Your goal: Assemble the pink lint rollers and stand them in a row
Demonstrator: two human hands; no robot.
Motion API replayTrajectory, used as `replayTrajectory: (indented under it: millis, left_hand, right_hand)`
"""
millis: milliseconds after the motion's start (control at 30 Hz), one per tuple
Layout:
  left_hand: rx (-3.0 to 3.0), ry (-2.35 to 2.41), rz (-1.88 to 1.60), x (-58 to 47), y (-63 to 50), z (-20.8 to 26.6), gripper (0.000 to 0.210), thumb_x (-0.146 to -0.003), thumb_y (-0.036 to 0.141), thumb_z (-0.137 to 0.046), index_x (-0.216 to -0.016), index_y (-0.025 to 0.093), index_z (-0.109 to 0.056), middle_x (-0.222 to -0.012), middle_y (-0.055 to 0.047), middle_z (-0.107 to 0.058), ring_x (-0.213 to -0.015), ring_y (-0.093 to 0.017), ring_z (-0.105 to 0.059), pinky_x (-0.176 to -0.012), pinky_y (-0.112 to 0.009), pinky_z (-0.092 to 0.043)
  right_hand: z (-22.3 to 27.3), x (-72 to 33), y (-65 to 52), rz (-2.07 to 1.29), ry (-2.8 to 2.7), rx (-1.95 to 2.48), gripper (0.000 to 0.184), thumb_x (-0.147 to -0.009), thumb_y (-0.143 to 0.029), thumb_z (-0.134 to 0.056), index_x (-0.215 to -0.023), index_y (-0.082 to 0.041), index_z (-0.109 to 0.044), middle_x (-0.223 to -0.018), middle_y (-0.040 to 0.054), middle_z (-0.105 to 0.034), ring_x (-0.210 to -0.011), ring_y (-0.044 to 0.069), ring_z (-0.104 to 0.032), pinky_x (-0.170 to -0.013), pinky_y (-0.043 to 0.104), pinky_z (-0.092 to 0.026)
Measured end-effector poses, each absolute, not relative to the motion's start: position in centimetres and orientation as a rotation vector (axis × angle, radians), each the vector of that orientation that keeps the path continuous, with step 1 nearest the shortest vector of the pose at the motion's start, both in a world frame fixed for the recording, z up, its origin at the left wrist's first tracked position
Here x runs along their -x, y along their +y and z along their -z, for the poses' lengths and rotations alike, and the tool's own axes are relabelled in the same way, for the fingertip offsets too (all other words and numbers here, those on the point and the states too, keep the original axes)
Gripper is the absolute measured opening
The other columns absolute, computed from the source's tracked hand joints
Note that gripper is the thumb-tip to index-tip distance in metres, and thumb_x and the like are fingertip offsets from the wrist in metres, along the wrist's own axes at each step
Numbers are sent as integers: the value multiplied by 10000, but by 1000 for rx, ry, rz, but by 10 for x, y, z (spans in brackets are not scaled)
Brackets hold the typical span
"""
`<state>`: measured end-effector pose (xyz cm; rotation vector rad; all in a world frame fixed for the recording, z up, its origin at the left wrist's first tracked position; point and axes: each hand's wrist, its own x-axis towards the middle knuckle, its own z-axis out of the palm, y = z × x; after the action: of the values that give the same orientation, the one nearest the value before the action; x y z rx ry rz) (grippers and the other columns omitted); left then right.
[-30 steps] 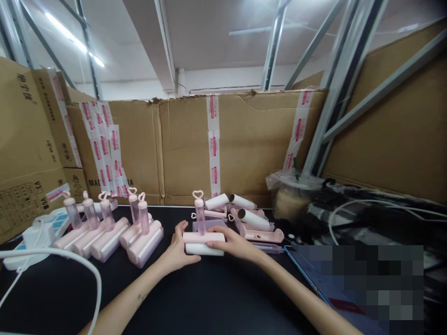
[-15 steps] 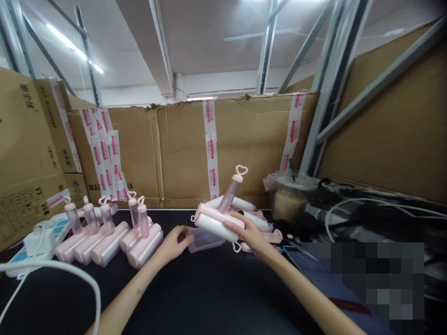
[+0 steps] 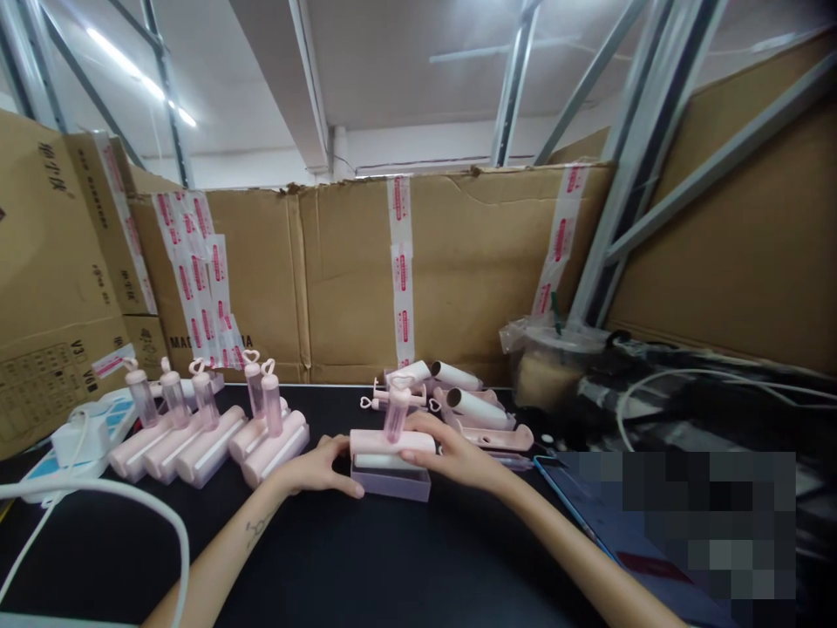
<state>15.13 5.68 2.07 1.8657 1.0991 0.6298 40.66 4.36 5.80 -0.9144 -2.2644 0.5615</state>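
Observation:
My right hand [image 3: 451,449] grips the right end of a pink lint roller [image 3: 372,442] with a white sheet roll. Its clear pinkish handle [image 3: 396,417] stands upright with a heart-shaped ring on top. The roller sits over a translucent purple case [image 3: 392,485], its white roll partly down inside. At the case's left end is my left hand [image 3: 320,467], thumb along the front and fingers behind, steadying it. Several similar lint rollers [image 3: 209,449] stand in a row to the left, handles up.
Behind my right hand lie loose white rolls [image 3: 480,408] and pink roller frames [image 3: 497,436]. A bagged drink cup [image 3: 549,375] stands at the back right, near cables. On the left are a power strip [image 3: 39,471] and a white cable [image 3: 150,515]. Cardboard [image 3: 346,279] walls the back.
My right hand has brought the lint roller down and left, from tilted above the case to level over it. The case has shifted slightly towards me, with my left hand at its end.

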Motion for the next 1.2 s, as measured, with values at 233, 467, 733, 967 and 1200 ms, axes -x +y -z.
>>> replayTrajectory:
  millis: [233,467,733,967,1200]
  left_hand:
    - [-1868,1112,-596,-149,54,-23,749,-477,406,-787,-1170,247,-552,-1026,-59,-508,-1060,-297,-451,-983,-397,-283]
    - [-1940,1094,-511,-147,54,-30,695,-528,416,-757,-1171,293,-527,-1026,-30,-492,-1046,-272,-451,-970,-393,-285]
    - [-2019,1146,-522,-154,56,-18,965,-526,469,-736,-1344,237,-281,-1223,-93,-406,-1173,-296,-360,-1006,-411,-250]
    - [-2032,1200,-578,-163,54,0,1118,-465,510,-753,-1351,115,-199,-1264,-174,-369,-1185,-303,-345,-1011,-421,-264]
    - [-2076,1177,-554,-160,57,3,990,-533,478,-730,-1322,135,-239,-1262,-159,-376,-1172,-279,-352,-1018,-425,-262]
  right_hand:
    - [-50,-400,39,-498,-2279,978,321,-871,-445,-446,-967,-168,-577,-952,52,-574,-913,184,-562,-853,307,-448]
    - [-50,-399,32,-553,-2444,864,420,-869,-423,-454,-1232,-213,-484,-1164,64,-533,-1092,208,-506,-964,331,-373]
    - [-55,-404,41,-450,-2544,1096,652,-665,-472,-663,-1246,-228,-495,-1113,72,-535,-1039,266,-532,-903,343,-400]
    - [-59,-363,105,-365,-2136,1118,611,-708,-391,-641,-1227,-157,-419,-1193,117,-506,-1078,268,-486,-922,401,-357]
    - [-36,-267,157,-370,-2119,1282,451,-704,-331,-679,-1088,-148,-529,-1120,95,-532,-1038,264,-492,-893,435,-368]
